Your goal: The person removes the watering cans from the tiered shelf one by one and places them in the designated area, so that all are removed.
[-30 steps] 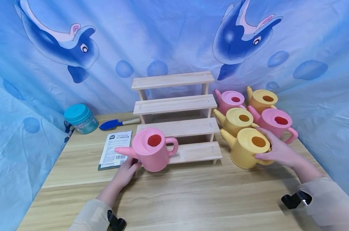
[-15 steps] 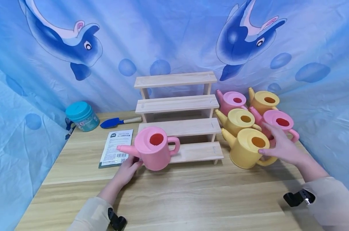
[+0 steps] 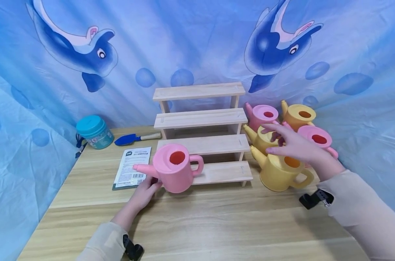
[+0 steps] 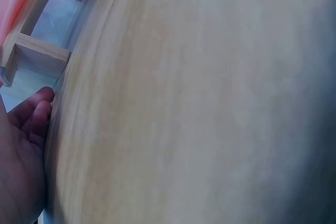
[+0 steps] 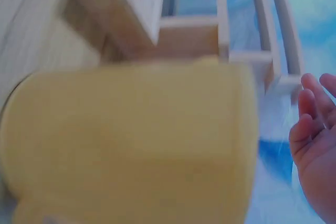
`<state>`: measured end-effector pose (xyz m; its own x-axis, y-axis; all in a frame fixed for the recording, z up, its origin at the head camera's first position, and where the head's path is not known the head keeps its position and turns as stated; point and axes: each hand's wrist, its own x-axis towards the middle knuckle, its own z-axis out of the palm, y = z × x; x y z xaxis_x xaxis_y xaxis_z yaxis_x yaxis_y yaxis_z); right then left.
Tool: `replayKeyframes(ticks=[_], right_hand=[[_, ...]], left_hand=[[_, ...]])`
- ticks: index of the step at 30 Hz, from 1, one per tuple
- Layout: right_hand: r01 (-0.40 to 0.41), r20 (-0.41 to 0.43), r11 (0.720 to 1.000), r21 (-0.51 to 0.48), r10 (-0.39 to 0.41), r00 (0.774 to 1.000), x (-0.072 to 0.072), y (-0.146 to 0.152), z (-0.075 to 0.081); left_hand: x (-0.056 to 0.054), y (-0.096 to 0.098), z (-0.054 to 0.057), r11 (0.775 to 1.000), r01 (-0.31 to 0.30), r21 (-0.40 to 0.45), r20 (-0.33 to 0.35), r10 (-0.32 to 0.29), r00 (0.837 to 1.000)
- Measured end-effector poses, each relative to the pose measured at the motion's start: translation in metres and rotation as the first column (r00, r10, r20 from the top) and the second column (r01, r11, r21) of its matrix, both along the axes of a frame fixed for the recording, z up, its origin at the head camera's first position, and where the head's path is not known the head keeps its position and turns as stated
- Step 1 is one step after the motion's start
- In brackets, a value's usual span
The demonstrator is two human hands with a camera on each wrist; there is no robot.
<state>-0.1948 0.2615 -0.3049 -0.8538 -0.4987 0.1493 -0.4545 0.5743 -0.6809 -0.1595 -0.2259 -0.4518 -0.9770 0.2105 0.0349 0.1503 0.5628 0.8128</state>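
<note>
A pink watering can [image 3: 176, 177] stands at the left end of the lowest step of a wooden tiered shelf [image 3: 200, 117]. Below its spout, my left hand [image 3: 142, 195] rests beside that end of the shelf. In the left wrist view its fingers [image 4: 39, 114] bend loosely near a shelf leg, with nothing in them. My right hand [image 3: 292, 143] hovers over the yellow watering cans on the right, fingers spread. Beneath it is the front yellow watering can [image 3: 275, 177]; another yellow watering can [image 3: 260, 137] is partly hidden behind the fingers. The right wrist view shows the hand [image 5: 317, 145] empty.
Behind the right hand stand a pink watering can [image 3: 260, 113], a yellow one [image 3: 298, 113] and another pink one [image 3: 315, 134]. To the left are a teal-lidded jar [image 3: 94, 132], a blue trowel [image 3: 128, 139] and a printed packet [image 3: 132, 166]. A curtain [image 3: 197, 43] hangs behind.
My right hand has left the handle side of the front yellow watering can, passed near the right pink one and moved left and up over the yellow cans. The left hand stays put.
</note>
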Motion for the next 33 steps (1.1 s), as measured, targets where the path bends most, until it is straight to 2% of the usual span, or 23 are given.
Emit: replayKeyframes(ticks=[3,10,19,26,33], right_hand=[[-0.077,-0.012,0.997,-0.007,0.077,0.997,-0.010,-0.019,0.003],[-0.143,0.067,0.990,0.002,0.142,0.988,-0.021,-0.066,0.006],[-0.288,0.096,0.957,0.032,0.284,0.954,-0.035,-0.144,0.009],[-0.344,0.138,0.938,0.040,0.336,0.932,-0.034,-0.190,0.007],[-0.363,0.173,0.931,0.045,0.351,0.920,-0.026,-0.210,0.006]], left_hand=[[0.002,-0.001,-0.001,1.000,-0.008,-0.006,0.005,0.008,1.000],[0.003,-0.001,-0.002,1.000,-0.023,-0.021,0.018,0.023,1.000],[-0.001,0.000,-0.001,0.999,-0.021,-0.035,0.014,0.022,1.000],[-0.001,0.000,-0.001,0.999,-0.018,-0.029,0.005,0.018,1.000],[0.000,0.000,-0.002,0.999,-0.033,-0.035,0.009,0.033,0.999]])
